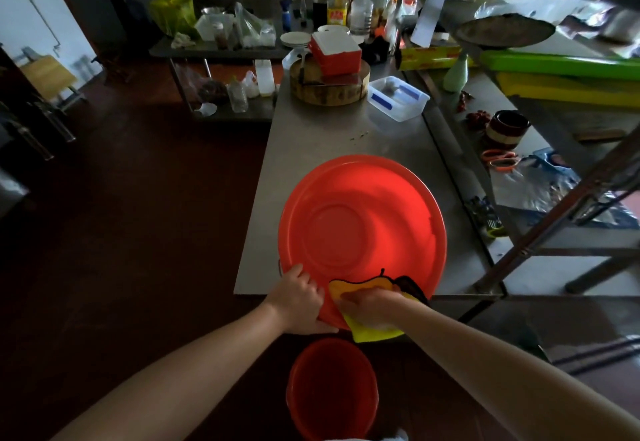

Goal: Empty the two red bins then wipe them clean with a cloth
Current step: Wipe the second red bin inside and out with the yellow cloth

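A wide red basin (360, 218) stands on the steel table (311, 135), its near rim hanging over the table's front edge. It looks empty inside. My left hand (298, 298) grips that near rim at the left. My right hand (370, 309) presses a yellow cloth (367, 333) with a dark trim against the near rim and inner wall. A smaller red bucket (332, 388) sits on the floor below, between my arms; its inside is dark and I cannot tell what it holds.
Farther back on the table are a round wooden chopping block (329, 88) with a red-and-white box (334, 50), and a clear plastic tub (398, 97). A cluttered shelf unit with scissors (500, 160) and foil stands right. Dark floor lies to the left.
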The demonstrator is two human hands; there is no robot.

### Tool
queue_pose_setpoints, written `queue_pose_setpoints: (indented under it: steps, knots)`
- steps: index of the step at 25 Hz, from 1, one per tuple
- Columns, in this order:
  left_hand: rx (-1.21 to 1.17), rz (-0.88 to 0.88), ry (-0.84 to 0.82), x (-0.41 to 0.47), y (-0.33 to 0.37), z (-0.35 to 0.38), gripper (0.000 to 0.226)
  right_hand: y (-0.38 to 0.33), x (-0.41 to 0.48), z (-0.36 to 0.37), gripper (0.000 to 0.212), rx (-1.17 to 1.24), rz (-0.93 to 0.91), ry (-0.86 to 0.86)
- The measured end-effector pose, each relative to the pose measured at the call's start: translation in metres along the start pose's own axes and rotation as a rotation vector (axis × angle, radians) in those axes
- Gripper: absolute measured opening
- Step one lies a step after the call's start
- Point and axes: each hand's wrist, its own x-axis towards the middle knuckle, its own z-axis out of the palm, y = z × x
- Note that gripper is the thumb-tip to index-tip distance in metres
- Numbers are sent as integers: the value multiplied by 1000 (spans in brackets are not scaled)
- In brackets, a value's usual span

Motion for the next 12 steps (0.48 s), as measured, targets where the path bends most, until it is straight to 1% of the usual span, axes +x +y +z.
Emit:
queue_pose_setpoints:
  steps: [2, 3, 5, 7, 10, 12]
  knots:
    - [20, 17, 10, -3, -3, 6, 88, -10, 4, 5, 48, 12, -37, 32]
    - [1, 15, -19, -4, -4, 8, 87, -12, 7, 6, 50, 35, -24, 52]
    - [-39, 37, -41, -7, -1, 16, 87, -9, 14, 6, 60, 35, 5, 38]
    - [-16, 59, 1, -9, 7, 21, 82, 3, 23, 5, 65, -57, 24, -13]
    - [-15, 50, 51, -5, 16, 19, 76, 28, 39, 4, 61, -251, 104, 31]
    - [-21, 52, 62, 0, 19, 16, 74, 37, 53, 4, 60, -309, 147, 38]
